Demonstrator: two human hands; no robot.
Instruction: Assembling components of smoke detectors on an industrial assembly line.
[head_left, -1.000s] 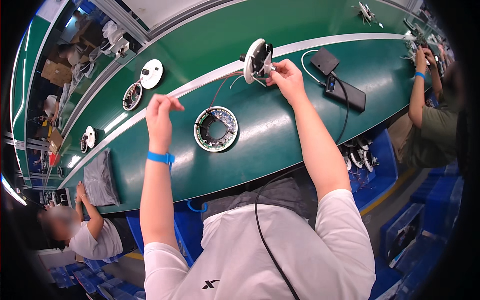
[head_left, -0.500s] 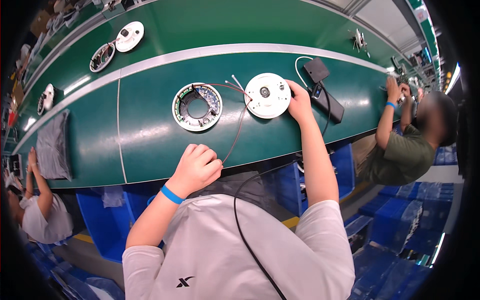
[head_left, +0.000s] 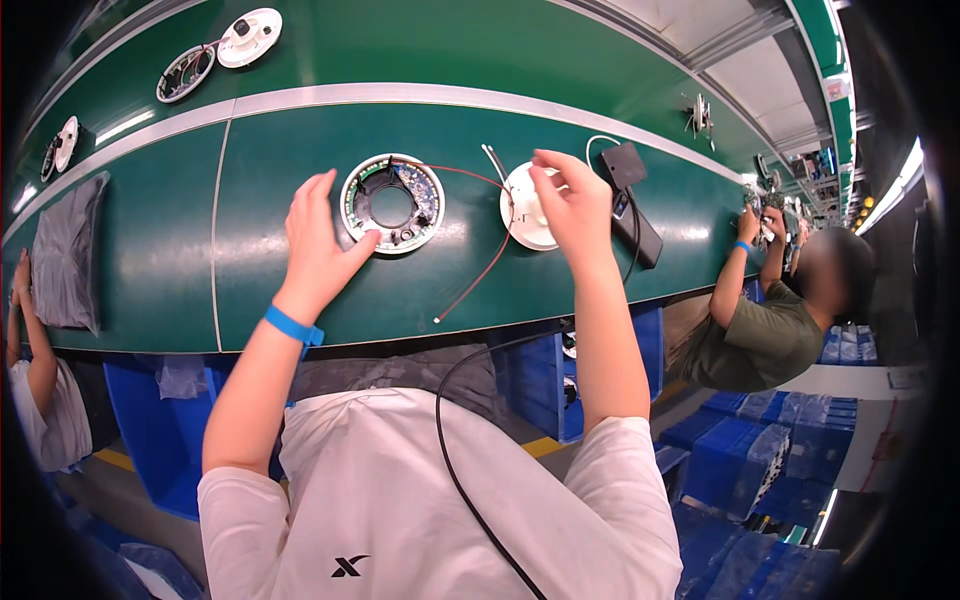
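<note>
A white ring-shaped housing point(head_left: 431, 228) with a circuit board and small lights inside lies on the green bench. My left hand point(head_left: 325, 238) is at its left side, fingers spread, the thumb by its lower left rim. To the right lies a round white cover point(head_left: 523, 222), partly hidden under my right hand point(head_left: 578, 208). That hand hovers over the cover's right part with fingers loosely bent and apart. A thin red wire point(head_left: 455, 168) runs from the ring to the cover. Another dark red wire point(head_left: 476, 284) trails over the cover onto the bench, ending in a small white plug.
A black power bank point(head_left: 637, 235) and a dark square box point(head_left: 624, 165) with cables lie right of the cover. A grey plastic-wrapped bundle point(head_left: 70, 255) sits at left. More housings point(head_left: 186, 75) stand on the far strip. Co-workers sit at both sides; blue bins point(head_left: 540, 385) are below.
My left hand has let go of the loose wire and moved up beside the ring. My right hand has come off the cover's right edge and over its face.
</note>
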